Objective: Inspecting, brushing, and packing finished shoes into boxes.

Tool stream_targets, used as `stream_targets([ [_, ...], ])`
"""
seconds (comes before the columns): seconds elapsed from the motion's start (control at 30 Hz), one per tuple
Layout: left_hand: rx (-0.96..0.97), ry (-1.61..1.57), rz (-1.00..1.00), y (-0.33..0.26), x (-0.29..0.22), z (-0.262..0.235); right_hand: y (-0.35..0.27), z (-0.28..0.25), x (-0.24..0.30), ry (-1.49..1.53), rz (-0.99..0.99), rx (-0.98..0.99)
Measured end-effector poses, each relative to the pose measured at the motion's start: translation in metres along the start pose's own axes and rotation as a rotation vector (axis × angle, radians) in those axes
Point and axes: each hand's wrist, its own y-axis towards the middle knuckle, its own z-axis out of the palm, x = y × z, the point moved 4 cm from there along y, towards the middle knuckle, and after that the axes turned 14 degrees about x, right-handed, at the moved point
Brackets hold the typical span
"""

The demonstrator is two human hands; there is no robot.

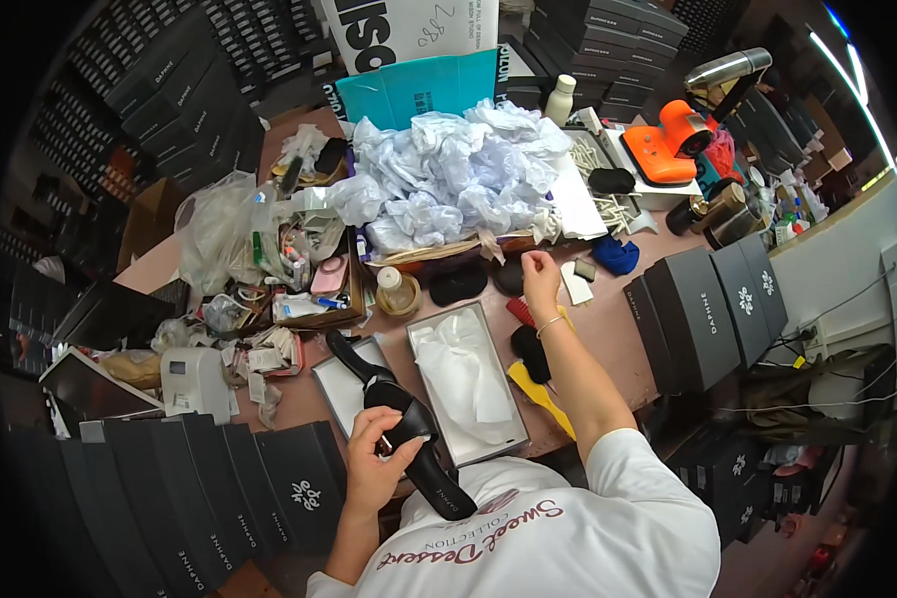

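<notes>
My left hand [373,460] is closed around a black slide sandal [439,482], thumb and fingers at its wide strap. More black footwear reaches beyond the strap, over a shallow white-lined box lid [335,387]; I cannot tell whether that is a second sandal. Right of it stands an open shoe box [514,436] with white tissue paper [460,369] inside. My right hand [541,282] is raised above the table, its fingertips pressed together near the front of a carton heaped with crumpled white tissue [448,169]. Whatever those fingertips hold, if anything, is hidden.
Dark shoe boxes stand in rows at the lower left [204,488] and right [693,319]. A glass jar [398,294], black pads [457,285] and a yellow shoehorn-like strip [541,399] lie about. An orange device [665,149] stands at the back right, clutter at left.
</notes>
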Motion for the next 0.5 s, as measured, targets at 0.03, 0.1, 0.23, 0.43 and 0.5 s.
stream_targets([
  [0.03,0.011,-0.009,-0.022,0.002,0.003,0.001,0.003,-0.012,0.008,-0.005,-0.045,-0.054],
  [0.1,0.014,-0.045,-0.004,0.008,0.008,0.006,0.019,-0.037,0.025,-0.060,-0.123,-0.108],
  [0.23,0.006,-0.029,0.030,0.028,0.007,0.021,0.059,-0.050,0.031,-0.283,-0.054,-0.009],
  [0.43,-0.021,-0.049,-0.043,0.036,0.009,0.027,0.046,-0.045,0.069,-0.343,-0.326,0.077],
  [0.5,0.009,0.001,-0.032,0.036,0.011,0.028,0.020,-0.064,0.098,-0.280,-0.453,0.060],
])
